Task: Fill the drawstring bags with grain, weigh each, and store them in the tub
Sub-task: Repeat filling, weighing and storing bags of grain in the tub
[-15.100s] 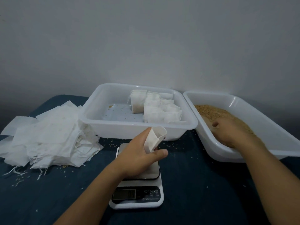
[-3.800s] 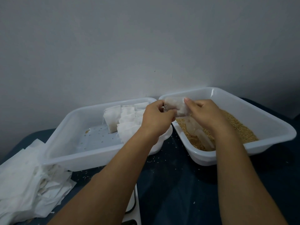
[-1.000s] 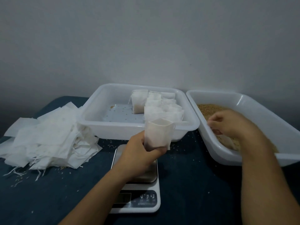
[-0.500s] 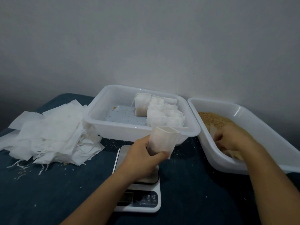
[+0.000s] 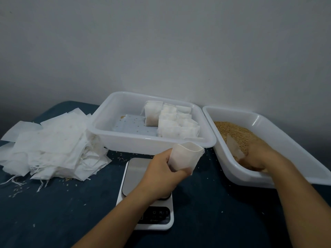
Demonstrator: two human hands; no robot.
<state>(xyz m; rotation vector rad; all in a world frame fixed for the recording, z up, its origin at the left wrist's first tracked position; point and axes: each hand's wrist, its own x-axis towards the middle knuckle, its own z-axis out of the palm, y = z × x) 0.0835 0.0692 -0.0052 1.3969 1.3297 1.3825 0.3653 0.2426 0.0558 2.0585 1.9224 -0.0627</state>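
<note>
Scooping grain for the open drawstring bag (image 5: 185,157) I hold over the scale (image 5: 146,194).

My left hand (image 5: 163,176) has its fingers curled round the bag's lower half, mouth up and spread wide, just above the scale's platform and in front of the tub (image 5: 125,140) where the filled bags (image 5: 172,122) stand in rows. My right hand (image 5: 258,156) is down in the grain tray (image 5: 268,122), fingers closed around a clear scoop (image 5: 233,144) dug into the grain (image 5: 234,131). To do this well, I think I should lift a modest scoopful, carry it level, tip it slowly into the mouth and keep the rim propped open, since loose grains already dot the tabletop (image 5: 206,221). The pile of empty bags (image 5: 52,145) waits at my left.
</note>
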